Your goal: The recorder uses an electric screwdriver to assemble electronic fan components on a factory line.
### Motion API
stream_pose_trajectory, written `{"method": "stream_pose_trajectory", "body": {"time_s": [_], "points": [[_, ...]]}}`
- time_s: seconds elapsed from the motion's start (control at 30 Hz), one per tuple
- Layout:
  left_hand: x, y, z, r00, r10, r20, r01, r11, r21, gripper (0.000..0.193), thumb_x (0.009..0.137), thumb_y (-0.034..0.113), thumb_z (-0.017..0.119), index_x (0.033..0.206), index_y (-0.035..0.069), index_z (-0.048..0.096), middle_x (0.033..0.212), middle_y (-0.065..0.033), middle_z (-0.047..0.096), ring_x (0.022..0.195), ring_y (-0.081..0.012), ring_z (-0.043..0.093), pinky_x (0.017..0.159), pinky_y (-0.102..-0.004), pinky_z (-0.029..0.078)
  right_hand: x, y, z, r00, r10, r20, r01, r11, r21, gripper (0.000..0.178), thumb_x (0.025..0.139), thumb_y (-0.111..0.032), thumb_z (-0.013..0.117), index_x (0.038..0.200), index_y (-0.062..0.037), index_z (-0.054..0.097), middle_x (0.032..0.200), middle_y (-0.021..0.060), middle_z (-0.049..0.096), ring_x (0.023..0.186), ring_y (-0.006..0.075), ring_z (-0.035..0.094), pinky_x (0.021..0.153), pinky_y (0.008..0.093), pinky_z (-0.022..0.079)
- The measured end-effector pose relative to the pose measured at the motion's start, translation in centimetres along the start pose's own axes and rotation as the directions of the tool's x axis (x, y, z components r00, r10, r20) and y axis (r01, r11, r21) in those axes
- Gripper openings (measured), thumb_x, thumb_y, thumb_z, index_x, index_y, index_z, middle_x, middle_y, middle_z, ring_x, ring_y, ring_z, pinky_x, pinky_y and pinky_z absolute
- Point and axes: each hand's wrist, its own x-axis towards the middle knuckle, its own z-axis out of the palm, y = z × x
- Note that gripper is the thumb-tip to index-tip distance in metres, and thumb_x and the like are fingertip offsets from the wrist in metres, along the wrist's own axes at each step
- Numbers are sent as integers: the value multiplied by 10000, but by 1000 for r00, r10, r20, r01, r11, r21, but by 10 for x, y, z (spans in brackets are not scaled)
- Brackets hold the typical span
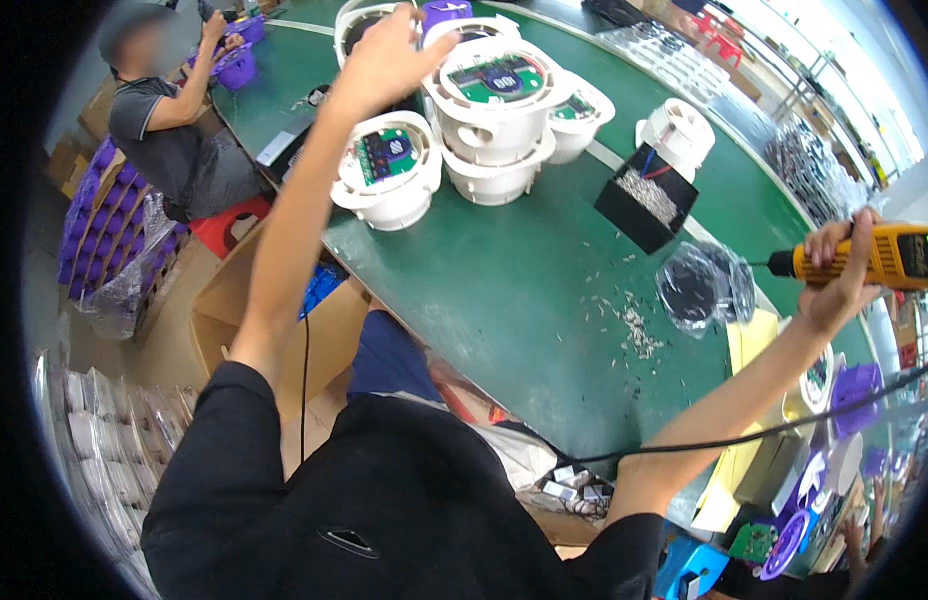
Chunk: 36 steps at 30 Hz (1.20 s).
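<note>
My right hand (836,265) is wrapped around a yellow electric screwdriver (884,256), its thin bit pointing left over the table's right side. At the far side, my left hand (389,62) reaches over white round housings, thumb and fingers apart; whether it touches one I cannot tell. Just right of it stands a stack of white housings (494,135), with a green circuit board (499,78) in the top one. Another white housing (392,205) with a green board sits to the left, nearer me. More housings are partly hidden behind the stack.
On the green table (464,300) stand a black box of small screws (646,197), a white round part (677,135) and a clear plastic bag (699,290). Loose screws (639,335) lie scattered. A black cable (744,438) crosses my right forearm. Another person (169,120) works at far left.
</note>
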Motion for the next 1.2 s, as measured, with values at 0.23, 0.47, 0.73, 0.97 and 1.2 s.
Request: {"method": "stream_pose_trajectory", "body": {"time_s": [0.23, 0.47, 0.73, 0.97, 1.2], "points": [[11, -28, 26, 768, 113, 630, 518, 468, -716, 195, 899, 241, 792, 976, 78, 716, 837, 35, 709, 622, -8, 584, 560, -165, 444, -7, -3, 22, 999, -15, -33, 14, 999, -31, 227, 972, -157, 711, 1075, -6, 576, 598, 22, 499, 473, 105, 464, 486, 269, 402], [-39, 24, -28, 873, 180, 454, 289, 560, -777, 232, 892, 206, 785, 900, 27, 637, 810, -34, 690, 581, -61, 619, 486, -192, 479, -10, -3, 27, 1000, 15, 24, -15, 999, 29, 205, 1001, -186, 664, 1074, -31, 552, 588, 16, 471, 461, 108, 444, 480, 275, 403], [-163, 34, -28, 722, 175, 669, 624, 252, -739, 203, 932, 166, 743, 948, 16, 608, 817, -43, 683, 583, -57, 626, 430, -205, 495, -15, -53, 59, 972, 76, 222, -161, 904, 396, 359, 1086, -401, 465, 1141, -54, 543, 612, -22, 416, 488, 87, 379, 522, 279, 362], [-196, 21, 0, 629, 92, 772, 720, 306, -623, 216, 987, 185, 699, 956, -5, 601, 803, -55, 700, 576, -83, 639, 481, -241, 520, -42, -47, 128, 921, -54, 386, -57, 961, 271, 433, 1090, -507, 439, 1149, -134, 651, 543, 40, 447, 383, 107, 441, 288, 257, 408], [-190, 26, 7, 896, 444, 8, -350, 717, -603, 385, 829, 208, 771, 1156, 25, 684, 1243, -157, 632, 1182, -358, 583, 997, -458, 488, -61, -22, 195, 947, 236, 217, -267, 956, 125, 353, 1028, -377, 616, 1078, -30, 577, 594, -16, 398, 473, 79, 385, 521, 272, 374]]}}
